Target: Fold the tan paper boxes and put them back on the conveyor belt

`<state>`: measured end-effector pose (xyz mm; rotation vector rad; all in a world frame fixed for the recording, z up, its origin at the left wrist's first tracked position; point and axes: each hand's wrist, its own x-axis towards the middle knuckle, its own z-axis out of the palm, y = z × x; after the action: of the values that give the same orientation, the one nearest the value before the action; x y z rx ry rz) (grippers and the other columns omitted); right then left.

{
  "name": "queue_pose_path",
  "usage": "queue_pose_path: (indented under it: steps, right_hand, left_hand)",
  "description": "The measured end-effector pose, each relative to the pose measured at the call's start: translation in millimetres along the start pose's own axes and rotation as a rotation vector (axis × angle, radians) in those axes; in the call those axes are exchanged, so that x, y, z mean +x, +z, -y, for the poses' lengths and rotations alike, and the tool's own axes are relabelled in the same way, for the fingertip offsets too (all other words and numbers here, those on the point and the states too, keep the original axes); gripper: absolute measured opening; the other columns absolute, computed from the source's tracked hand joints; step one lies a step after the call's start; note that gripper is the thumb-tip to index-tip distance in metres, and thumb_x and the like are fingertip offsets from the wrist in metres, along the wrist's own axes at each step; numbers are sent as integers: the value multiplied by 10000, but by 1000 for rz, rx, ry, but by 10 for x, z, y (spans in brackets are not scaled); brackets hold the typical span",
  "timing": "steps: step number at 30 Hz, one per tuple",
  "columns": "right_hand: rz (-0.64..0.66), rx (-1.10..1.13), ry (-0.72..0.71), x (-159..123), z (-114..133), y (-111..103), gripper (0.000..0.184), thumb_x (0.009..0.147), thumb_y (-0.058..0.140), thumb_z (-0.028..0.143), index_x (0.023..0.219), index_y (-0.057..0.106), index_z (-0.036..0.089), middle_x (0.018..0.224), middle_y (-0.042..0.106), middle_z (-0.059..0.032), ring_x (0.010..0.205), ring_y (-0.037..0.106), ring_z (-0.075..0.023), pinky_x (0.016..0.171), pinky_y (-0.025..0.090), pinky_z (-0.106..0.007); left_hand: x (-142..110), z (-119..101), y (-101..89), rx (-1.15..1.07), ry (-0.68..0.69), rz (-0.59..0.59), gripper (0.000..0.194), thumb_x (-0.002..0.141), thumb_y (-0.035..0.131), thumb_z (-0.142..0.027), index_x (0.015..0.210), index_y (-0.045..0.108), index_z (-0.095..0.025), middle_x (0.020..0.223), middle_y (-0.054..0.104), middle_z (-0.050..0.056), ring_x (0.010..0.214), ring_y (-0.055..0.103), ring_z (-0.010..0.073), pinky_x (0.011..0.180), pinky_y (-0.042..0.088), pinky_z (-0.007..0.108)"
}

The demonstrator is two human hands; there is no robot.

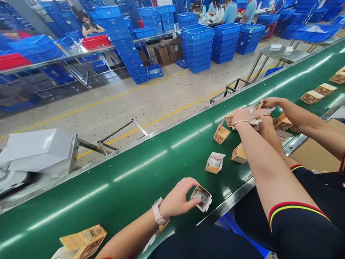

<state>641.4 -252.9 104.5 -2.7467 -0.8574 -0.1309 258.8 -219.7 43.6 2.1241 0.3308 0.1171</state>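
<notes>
On the green conveyor belt [88, 205], my left hand [176, 198] curls onto an open carton [201, 198], grip unclear; my right hand [240, 118], grip hidden, crowds a co-worker's hand [265, 124] at a paper insert [254, 121]. Belt travel could pull the carton away.

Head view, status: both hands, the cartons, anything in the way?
Left hand touching open carton on green conveyor belt. Right hand at small carton. Co-worker's hands right beside it, crowding that spot.
</notes>
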Motion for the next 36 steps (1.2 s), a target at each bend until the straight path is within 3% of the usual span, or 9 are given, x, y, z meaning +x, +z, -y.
queue_pose_path:
  steps: [5,8,11,16,22,26,30,33,36]
  right_hand:
    - [-23,-42,-4,-364,531,-609,310,846,494,63,1153,536,55,1011,639,-168,1038,602,-296,846,465,-422]
    - [-52,-6,-96,-910,669,-948,345,845,442,81,1175,542,81,948,643,-128,985,610,-286,832,468,-426]
    - [-62,42,-180,-1535,652,-997,398,823,417,98,1197,552,116,919,653,-117,894,622,-270,788,477,-398]
    - [-51,65,-306,-2183,500,-464,400,815,385,108,1155,590,154,801,670,-109,697,630,-238,628,457,-316]
    - [281,-92,-472,-2203,780,656,217,807,457,32,828,633,157,750,680,-136,703,674,-248,568,434,-289]
    - [494,-201,-570,-2176,1085,1189,318,848,361,-6,859,647,132,838,703,-174,820,702,-265,616,470,-309]
    - [534,-169,-577,-2101,1184,1400,350,854,322,13,926,649,115,834,710,-180,776,706,-248,637,494,-320]
    - [435,-34,-583,-2143,1089,1289,360,811,367,12,1036,636,96,899,710,-187,790,695,-247,672,502,-326]
    - [146,304,-621,-2366,833,1064,316,840,414,106,1071,629,126,951,699,-148,800,667,-218,721,507,-314]
  left_hand:
    - [10,50,482,436,173,208,461,700,738,-254,1134,584,-281,1253,588,84,1269,416,320,990,340,486]
    - [250,114,765,590,160,192,181,795,595,-139,942,665,-219,1022,665,128,1202,454,336,957,323,525]
    - [430,194,744,685,125,212,239,813,499,-76,690,672,-184,780,656,148,1044,510,334,899,326,530]
    - [484,400,-1,628,144,105,317,844,461,-150,607,663,-211,707,638,138,1032,489,322,949,254,536]
    - [332,837,-753,651,-131,-72,313,849,520,-282,566,636,-212,724,651,150,1127,432,342,1019,179,531]
    - [164,1101,-902,711,-328,-187,270,801,574,-214,535,619,-205,708,649,151,1083,451,331,1004,204,527]
    - [2,1104,-1060,738,-457,-263,211,766,593,-145,573,630,-223,716,662,99,999,492,293,976,263,511]
    - [-176,867,-1010,780,-535,-286,128,755,600,-129,712,667,-229,878,690,77,1008,513,286,977,281,518]
    - [-359,580,-718,710,-452,-354,168,825,563,-227,963,657,-246,1078,667,68,1102,514,275,989,315,492]
